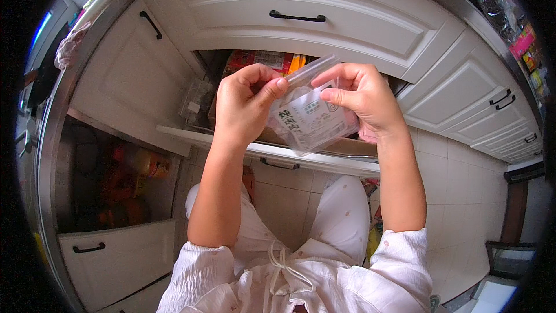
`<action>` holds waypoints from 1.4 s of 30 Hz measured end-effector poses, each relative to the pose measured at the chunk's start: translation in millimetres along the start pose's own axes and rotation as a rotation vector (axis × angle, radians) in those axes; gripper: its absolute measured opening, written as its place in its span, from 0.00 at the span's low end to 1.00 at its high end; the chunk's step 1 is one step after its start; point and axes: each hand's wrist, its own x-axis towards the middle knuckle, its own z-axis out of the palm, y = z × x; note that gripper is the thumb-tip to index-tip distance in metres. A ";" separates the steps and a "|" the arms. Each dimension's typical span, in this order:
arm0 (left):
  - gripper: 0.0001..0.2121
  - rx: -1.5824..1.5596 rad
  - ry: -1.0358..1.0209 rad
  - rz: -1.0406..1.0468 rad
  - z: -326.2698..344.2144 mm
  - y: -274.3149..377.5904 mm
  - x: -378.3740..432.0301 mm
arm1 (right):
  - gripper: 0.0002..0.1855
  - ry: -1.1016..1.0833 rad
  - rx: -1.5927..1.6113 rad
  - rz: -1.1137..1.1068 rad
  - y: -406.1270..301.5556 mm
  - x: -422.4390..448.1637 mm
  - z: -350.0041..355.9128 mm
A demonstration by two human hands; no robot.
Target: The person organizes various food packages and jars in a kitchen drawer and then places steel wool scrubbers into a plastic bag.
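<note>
A clear plastic zip bag (310, 113) with a white printed label hangs tilted in front of me, above a pulled-out drawer (312, 159). Between thumb and forefinger, my left hand (249, 100) pinches the bag's upper left corner at the zip strip. My right hand (362, 95) is at the bag's right side. Its thumb lies over the label and its forefinger is near the strip, with a small gap between their tips. Whether that hand's other fingers grip the bag is hidden. Something pale shows inside the bag.
Red packaging (260, 58) and an orange packet (297, 63) lie in the drawer, beside a clear plastic container (194, 104). At left, an open cabinet space (117, 182) holds bottles. Several packets (374, 226) are on the floor by my right leg.
</note>
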 end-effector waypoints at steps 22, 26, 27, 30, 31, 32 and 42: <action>0.17 -0.855 -0.027 -0.261 1.2 -28.9 0.0 | 0.04 0.052 0.058 -0.015 31.7 27.0 11.2; 0.16 -0.827 0.030 -0.329 9.7 -22.8 -5.0 | 0.05 0.000 0.197 0.004 42.0 28.9 19.2; 0.16 -0.830 0.022 -0.339 10.1 -23.5 -5.1 | 0.06 -0.024 0.229 0.032 43.1 27.3 17.5; 0.15 -0.765 0.059 -0.368 11.0 -24.7 -7.4 | 0.09 0.000 0.294 -0.052 52.5 29.8 33.3; 0.15 -0.763 0.063 -0.374 9.4 -26.9 -8.1 | 0.09 -0.002 0.298 -0.045 54.8 30.6 38.0; 0.14 -0.740 0.089 -0.370 6.5 -29.7 -7.4 | 0.10 0.018 0.205 -0.087 56.9 32.4 42.0; 0.14 -0.561 0.359 -0.245 -75.3 -59.5 25.5 | 0.11 0.151 -0.151 0.105 86.3 42.1 -8.1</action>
